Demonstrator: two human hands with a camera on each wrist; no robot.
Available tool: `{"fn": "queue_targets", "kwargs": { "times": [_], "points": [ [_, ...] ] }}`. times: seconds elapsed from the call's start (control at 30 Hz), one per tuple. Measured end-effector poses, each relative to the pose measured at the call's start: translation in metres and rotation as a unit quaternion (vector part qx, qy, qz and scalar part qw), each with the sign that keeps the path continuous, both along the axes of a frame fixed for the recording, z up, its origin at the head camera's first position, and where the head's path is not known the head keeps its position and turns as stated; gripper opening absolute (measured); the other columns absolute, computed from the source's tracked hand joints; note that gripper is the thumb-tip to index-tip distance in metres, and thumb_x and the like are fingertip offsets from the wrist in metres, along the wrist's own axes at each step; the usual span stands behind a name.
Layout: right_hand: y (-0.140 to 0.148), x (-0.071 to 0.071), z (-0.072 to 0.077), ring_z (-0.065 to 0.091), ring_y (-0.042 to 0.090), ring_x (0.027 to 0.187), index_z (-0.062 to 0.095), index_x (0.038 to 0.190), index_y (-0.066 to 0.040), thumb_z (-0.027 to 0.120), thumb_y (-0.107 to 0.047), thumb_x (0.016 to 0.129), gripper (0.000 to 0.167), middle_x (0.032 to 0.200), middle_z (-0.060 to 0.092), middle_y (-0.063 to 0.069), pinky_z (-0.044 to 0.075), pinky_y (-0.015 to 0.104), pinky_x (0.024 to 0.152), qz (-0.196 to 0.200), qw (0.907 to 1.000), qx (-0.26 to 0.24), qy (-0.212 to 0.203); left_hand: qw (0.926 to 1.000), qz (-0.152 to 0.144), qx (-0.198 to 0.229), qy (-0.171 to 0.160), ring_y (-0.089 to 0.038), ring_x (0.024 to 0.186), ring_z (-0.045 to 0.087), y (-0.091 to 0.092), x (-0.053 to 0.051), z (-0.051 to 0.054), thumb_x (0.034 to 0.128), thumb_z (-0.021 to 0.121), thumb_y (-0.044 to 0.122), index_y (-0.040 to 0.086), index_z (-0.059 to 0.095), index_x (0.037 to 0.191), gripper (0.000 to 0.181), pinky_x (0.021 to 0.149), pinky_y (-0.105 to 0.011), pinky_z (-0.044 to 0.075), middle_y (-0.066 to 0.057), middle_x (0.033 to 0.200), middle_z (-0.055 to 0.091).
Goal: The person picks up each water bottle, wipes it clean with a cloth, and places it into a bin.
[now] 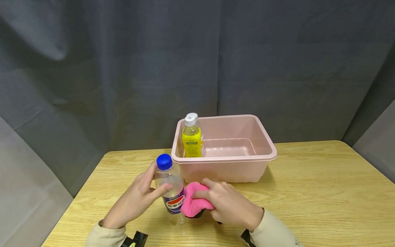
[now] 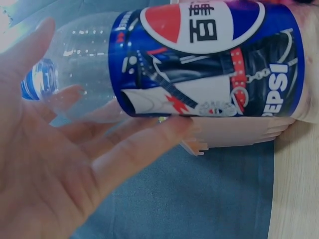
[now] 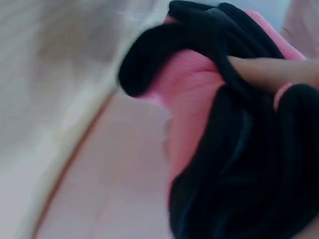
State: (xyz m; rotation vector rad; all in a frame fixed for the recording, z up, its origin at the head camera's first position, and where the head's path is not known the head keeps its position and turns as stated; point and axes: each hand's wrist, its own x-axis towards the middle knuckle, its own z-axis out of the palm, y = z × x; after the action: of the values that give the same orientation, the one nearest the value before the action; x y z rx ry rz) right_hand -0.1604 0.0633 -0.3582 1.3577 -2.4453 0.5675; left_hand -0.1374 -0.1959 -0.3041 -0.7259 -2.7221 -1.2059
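A clear Pepsi bottle [image 1: 175, 203] with a blue cap [image 1: 164, 162] leans slightly, its top toward the left. My left hand [image 1: 137, 197] holds it by the upper part, thumb across the near side and fingers behind. In the left wrist view the blue label [image 2: 199, 64] faces the camera, and the fingers run along the bottle. My right hand [image 1: 229, 202] grips a bunched cloth [image 1: 192, 202], pink with black, against the right side of the bottle near the label. Close up in the right wrist view, the folded cloth [image 3: 234, 139] shows much of its black side. Whether the bottle's base touches the table cannot be told.
Behind the hands a pink plastic bin [image 1: 223, 169] stands on the wooden table [image 1: 324, 192]. Inside its left end are a bottle with a yellow label [image 1: 192, 144] and white cap, and another bottle mostly hidden behind it. A dark grey curtain [image 1: 154, 75] hangs at the back.
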Motion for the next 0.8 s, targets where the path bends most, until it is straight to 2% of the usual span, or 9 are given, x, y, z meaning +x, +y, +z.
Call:
{"fn": "queue_targets", "kwargs": {
  "times": [0.07,0.17,0.27,0.37,0.47,0.53,0.6,0.8],
  "points": [
    [0.000,0.002,0.005,0.051,0.010,0.073,0.072,0.108,-0.021,0.073,0.012,0.070,0.051,0.094,0.055,-0.003,0.047,0.021,0.063,0.003,0.9985,-0.051,0.016,1.0000,0.000,0.001,-0.004,-0.032,0.119,0.061,0.000,0.000,0.000,0.1011,0.065,0.028,0.008,0.040,0.145,0.055,0.095,-0.053,0.054,-0.014,0.135,0.060],
    [-0.001,0.005,0.012,0.056,0.012,0.079,0.073,0.113,-0.019,0.069,0.016,0.071,0.055,0.101,0.059,0.001,0.052,0.022,0.068,0.017,0.9894,-0.138,0.042,1.0000,0.000,0.001,-0.008,-0.032,0.120,0.060,-0.001,0.000,-0.001,0.1015,0.064,0.028,0.007,0.040,0.145,0.054,0.096,-0.054,0.053,-0.015,0.135,0.060],
    [-0.002,0.007,0.018,0.062,0.018,0.089,0.073,0.116,-0.014,0.066,0.019,0.071,0.057,0.110,0.063,0.006,0.058,0.029,0.076,0.027,0.9741,-0.214,0.068,1.0000,0.000,-0.002,-0.001,-0.032,0.121,0.060,-0.001,0.000,-0.001,0.1019,0.064,0.027,0.007,0.040,0.144,0.052,0.098,-0.057,0.051,-0.015,0.134,0.060],
    [-0.002,0.008,0.021,0.063,0.024,0.098,0.072,0.119,-0.009,0.067,0.020,0.069,0.058,0.116,0.064,0.011,0.058,0.034,0.083,0.039,0.9557,-0.284,0.068,1.0000,-0.006,0.000,0.001,-0.030,0.120,0.061,-0.001,0.000,-0.002,0.1021,0.063,0.028,0.008,0.041,0.143,0.051,0.098,-0.058,0.050,-0.012,0.132,0.061],
    [-0.002,0.008,0.023,0.063,0.027,0.101,0.070,0.123,-0.009,0.068,0.021,0.067,0.063,0.116,0.063,0.014,0.055,0.033,0.088,0.047,0.9377,-0.339,0.059,0.9998,-0.016,0.004,0.010,-0.028,0.117,0.062,0.000,0.000,-0.002,0.1027,0.063,0.027,0.009,0.042,0.141,0.048,0.096,-0.056,0.052,-0.010,0.128,0.063],
    [-0.002,0.008,0.024,0.062,0.027,0.101,0.069,0.124,-0.009,0.067,0.023,0.066,0.066,0.116,0.063,0.015,0.054,0.031,0.089,0.054,0.9297,-0.361,0.051,0.9996,-0.022,0.004,0.016,-0.026,0.115,0.063,0.000,0.000,-0.002,0.1030,0.062,0.026,0.010,0.043,0.140,0.045,0.095,-0.054,0.053,-0.009,0.126,0.064],
    [-0.002,0.008,0.024,0.062,0.027,0.101,0.069,0.125,-0.010,0.067,0.023,0.066,0.067,0.116,0.062,0.015,0.053,0.030,0.090,0.057,0.9282,-0.365,0.047,0.9995,-0.022,0.002,0.020,-0.025,0.115,0.063,0.000,0.000,-0.002,0.1031,0.062,0.026,0.010,0.043,0.139,0.044,0.095,-0.053,0.053,-0.008,0.125,0.065],
    [-0.002,0.007,0.023,0.062,0.026,0.098,0.069,0.123,-0.010,0.068,0.021,0.067,0.064,0.116,0.062,0.014,0.056,0.033,0.085,0.057,0.9394,-0.333,0.061,0.9998,-0.016,-0.001,0.012,-0.026,0.116,0.062,0.000,0.001,-0.003,0.1035,0.061,0.027,0.010,0.042,0.139,0.044,0.097,-0.055,0.051,-0.008,0.125,0.064]
  ]
}}
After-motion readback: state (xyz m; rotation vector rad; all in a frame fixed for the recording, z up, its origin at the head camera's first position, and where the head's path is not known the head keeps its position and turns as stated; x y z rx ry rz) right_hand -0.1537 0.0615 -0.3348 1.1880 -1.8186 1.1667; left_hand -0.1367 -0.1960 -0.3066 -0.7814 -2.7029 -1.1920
